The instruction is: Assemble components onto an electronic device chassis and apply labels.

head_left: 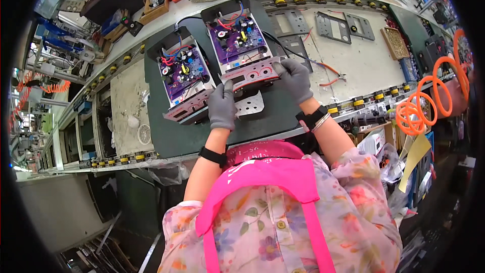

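Two open electronic units with purple circuit boards lie side by side on a dark green board [166,141]. My left hand [222,106] and my right hand [295,78] grip the two ends of a silver front panel [250,74], which has a dark display window and red markings. That panel sits at the near edge of the right-hand unit [237,38]. To its left, the other unit [183,73] has a similar panel [189,107] along its near edge, close to my left hand. A perforated metal plate [251,105] lies below the held panel. My fingertips behind the panel are hidden.
Orange-handled pliers [337,74] rest right of my right hand. Flat metal plates [333,28] and a tray of small parts [395,43] lie beyond. Yellow-black rollers [358,103] line the bench. A coiled orange hose [427,96] hangs at right, beside another person's arm [456,98].
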Action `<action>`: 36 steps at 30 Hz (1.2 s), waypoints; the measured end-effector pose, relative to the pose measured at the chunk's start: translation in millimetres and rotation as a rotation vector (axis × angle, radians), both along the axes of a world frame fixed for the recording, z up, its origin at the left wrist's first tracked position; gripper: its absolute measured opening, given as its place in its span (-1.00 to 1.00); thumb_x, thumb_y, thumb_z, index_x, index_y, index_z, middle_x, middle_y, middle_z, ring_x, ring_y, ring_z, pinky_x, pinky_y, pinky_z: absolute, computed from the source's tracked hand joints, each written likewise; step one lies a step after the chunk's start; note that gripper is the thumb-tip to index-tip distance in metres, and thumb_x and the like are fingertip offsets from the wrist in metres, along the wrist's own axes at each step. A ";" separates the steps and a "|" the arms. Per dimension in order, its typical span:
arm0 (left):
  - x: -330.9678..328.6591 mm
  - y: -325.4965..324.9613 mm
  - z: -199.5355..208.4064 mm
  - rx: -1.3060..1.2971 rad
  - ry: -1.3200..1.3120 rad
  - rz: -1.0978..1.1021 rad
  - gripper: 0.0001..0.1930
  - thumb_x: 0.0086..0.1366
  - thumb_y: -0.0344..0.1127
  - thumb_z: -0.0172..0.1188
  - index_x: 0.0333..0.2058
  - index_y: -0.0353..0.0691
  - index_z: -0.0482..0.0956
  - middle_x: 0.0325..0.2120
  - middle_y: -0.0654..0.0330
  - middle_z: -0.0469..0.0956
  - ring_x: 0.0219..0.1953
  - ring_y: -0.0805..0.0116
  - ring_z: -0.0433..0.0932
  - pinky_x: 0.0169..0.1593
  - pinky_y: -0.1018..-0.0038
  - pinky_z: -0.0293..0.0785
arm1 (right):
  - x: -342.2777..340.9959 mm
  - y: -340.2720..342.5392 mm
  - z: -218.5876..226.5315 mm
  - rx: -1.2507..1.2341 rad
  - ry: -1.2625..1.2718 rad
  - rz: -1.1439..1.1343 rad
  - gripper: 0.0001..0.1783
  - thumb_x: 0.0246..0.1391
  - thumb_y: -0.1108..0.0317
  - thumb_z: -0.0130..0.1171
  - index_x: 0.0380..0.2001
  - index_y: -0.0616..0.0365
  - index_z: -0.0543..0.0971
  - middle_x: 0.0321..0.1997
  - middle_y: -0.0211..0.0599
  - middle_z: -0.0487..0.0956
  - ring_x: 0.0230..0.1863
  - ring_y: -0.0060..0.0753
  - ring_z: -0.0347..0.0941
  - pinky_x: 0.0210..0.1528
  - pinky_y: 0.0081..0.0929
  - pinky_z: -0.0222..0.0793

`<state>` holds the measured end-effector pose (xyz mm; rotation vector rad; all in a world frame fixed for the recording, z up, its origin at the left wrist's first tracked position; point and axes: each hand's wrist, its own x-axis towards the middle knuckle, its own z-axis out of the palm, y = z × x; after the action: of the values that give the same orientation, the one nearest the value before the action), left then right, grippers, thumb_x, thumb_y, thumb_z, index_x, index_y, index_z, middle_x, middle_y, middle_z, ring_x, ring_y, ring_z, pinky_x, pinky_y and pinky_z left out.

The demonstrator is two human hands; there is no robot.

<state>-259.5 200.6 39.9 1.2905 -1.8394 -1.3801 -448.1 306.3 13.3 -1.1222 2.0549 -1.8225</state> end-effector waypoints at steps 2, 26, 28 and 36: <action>-0.8 -1.6 1.4 -0.111 -0.161 -0.023 -0.56 0.36 -0.02 -0.04 -0.35 -0.37 0.53 -0.63 0.00 0.55 -0.74 0.32 0.41 -0.48 0.36 0.39 | -2.1 -2.0 -1.0 0.016 0.080 -0.036 -0.73 -0.02 0.21 0.31 -0.51 0.21 0.57 -0.57 -0.12 0.50 -0.57 -0.36 0.41 -0.47 -0.48 0.31; 1.9 -1.8 14.6 -0.326 -0.353 -0.099 -0.61 0.34 -0.05 -0.06 -0.39 -0.28 0.53 -0.62 0.08 0.59 -0.41 0.03 0.58 -0.29 0.22 0.41 | -12.3 0.5 19.1 0.222 0.330 0.009 -0.63 -0.16 0.18 0.40 -0.60 0.25 0.48 -0.61 -0.20 0.45 -0.55 -0.17 0.35 -0.43 -0.33 0.29; 1.2 -2.5 17.2 -0.317 -0.405 -0.118 -0.60 0.34 -0.04 -0.08 -0.39 -0.28 0.53 -0.57 0.02 0.59 -0.37 -0.04 0.56 -0.26 0.16 0.41 | -11.9 2.6 23.2 0.200 0.461 -0.022 -0.61 -0.15 0.13 0.38 -0.60 0.24 0.49 -0.60 -0.19 0.46 -0.53 -0.15 0.38 -0.41 -0.30 0.32; -1.8 -7.9 19.8 -0.483 -0.736 -0.156 -0.60 0.36 -0.09 -0.15 -0.39 -0.28 0.54 -0.46 -0.14 0.58 -0.32 -0.13 0.56 -0.20 0.08 0.46 | -22.4 13.3 35.4 1.012 0.606 -0.028 -0.40 0.00 -0.28 0.02 -0.56 0.07 0.61 -0.48 -0.19 0.60 -0.38 -0.09 0.53 -0.32 -0.17 0.39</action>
<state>-261.2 192.6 59.7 1.5111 -2.5832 -0.4537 -470.5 319.6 48.7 -1.3339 2.7310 -0.2220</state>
